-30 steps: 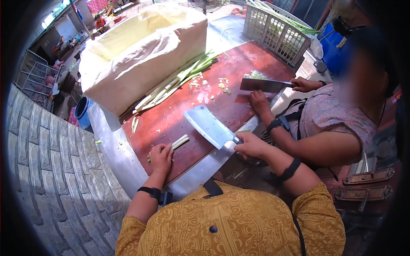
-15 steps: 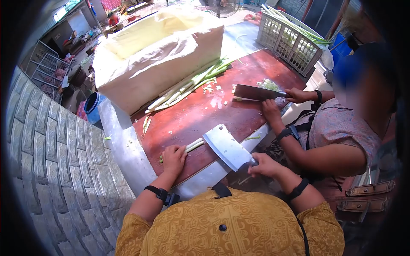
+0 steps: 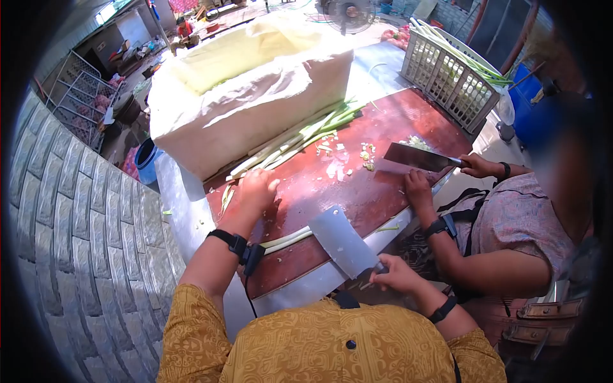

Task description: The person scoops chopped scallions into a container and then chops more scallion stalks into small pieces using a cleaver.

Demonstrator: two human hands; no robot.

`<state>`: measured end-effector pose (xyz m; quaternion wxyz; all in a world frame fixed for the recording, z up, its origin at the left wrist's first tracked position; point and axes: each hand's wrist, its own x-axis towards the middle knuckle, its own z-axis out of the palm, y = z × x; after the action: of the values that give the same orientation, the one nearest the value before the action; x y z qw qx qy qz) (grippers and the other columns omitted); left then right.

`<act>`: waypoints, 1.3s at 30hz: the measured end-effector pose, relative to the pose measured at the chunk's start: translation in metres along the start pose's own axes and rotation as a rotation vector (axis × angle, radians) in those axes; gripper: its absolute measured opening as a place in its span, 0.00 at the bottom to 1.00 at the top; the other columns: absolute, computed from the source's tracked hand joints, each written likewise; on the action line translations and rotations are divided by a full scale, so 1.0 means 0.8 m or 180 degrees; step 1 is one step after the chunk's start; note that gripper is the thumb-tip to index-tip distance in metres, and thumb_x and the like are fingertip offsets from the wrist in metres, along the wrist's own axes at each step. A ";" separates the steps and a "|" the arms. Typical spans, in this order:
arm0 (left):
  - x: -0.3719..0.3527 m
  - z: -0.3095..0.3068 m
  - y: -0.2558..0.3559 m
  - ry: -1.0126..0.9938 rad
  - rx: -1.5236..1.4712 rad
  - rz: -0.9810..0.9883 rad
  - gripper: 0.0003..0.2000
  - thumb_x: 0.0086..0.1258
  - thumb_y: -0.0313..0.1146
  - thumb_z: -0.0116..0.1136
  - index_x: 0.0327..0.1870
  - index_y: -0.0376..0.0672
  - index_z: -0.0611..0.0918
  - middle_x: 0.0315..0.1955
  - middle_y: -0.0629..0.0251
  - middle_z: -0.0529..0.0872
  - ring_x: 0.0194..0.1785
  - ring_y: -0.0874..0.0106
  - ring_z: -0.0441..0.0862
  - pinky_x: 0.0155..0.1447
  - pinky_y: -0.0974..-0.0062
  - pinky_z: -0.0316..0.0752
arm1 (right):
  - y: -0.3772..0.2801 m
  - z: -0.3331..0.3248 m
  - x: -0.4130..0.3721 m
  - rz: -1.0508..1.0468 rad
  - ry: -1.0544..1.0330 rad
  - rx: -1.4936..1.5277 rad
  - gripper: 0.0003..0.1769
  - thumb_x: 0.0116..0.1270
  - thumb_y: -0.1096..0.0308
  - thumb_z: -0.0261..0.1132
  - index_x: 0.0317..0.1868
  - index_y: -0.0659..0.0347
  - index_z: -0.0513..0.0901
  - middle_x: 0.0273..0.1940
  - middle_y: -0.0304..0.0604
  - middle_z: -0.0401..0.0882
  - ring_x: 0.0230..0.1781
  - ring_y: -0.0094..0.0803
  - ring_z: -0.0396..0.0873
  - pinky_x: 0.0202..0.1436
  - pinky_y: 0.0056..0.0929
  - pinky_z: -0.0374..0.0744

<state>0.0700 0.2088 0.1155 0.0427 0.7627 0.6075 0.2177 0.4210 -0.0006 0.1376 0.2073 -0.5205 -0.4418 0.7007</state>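
In my right hand point(image 3: 399, 274) is the handle of a cleaver point(image 3: 345, 242); its broad blade lies flat over the near edge of the red cutting board point(image 3: 287, 210). Pale stalks of green onion point(image 3: 287, 240) run left from the blade along the board, passing behind my left wrist. My left hand point(image 3: 255, 191) reaches across the board to the near end of a pile of long green onions point(image 3: 300, 139). Its thumb stands out from the fingers, right at the stalk ends. Chopped bits point(image 3: 325, 145) are scattered beyond the blade.
At right a co-worker's hand point(image 3: 474, 166) grips a dark cleaver point(image 3: 415, 156), the other hand beside it on the board. A large cloth-lined box point(image 3: 255, 121) stands behind the pile. A grey crate point(image 3: 450, 83) of green onions sits far right. A blue bucket point(image 3: 147, 163) stands left.
My left hand has left the stalks by the cleaver and moved forward to the pile. The cleaver stays in my right hand. The co-worker's cleaver has shifted away from the chopped bits.
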 end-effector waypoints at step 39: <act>0.047 -0.054 -0.042 0.0338 -0.1563 -0.0535 0.08 0.64 0.33 0.57 0.38 0.38 0.82 0.33 0.55 0.81 0.39 0.61 0.80 0.47 0.67 0.73 | -0.005 0.008 -0.025 -0.0047 0.0343 0.0066 0.12 0.59 0.74 0.65 0.43 0.64 0.76 0.31 0.38 0.80 0.21 0.20 0.75 0.26 0.20 0.74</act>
<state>0.0291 0.2446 0.1540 0.2125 0.6638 0.5992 0.3939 0.4219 -0.0161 0.1522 0.2413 -0.5520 -0.4265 0.6747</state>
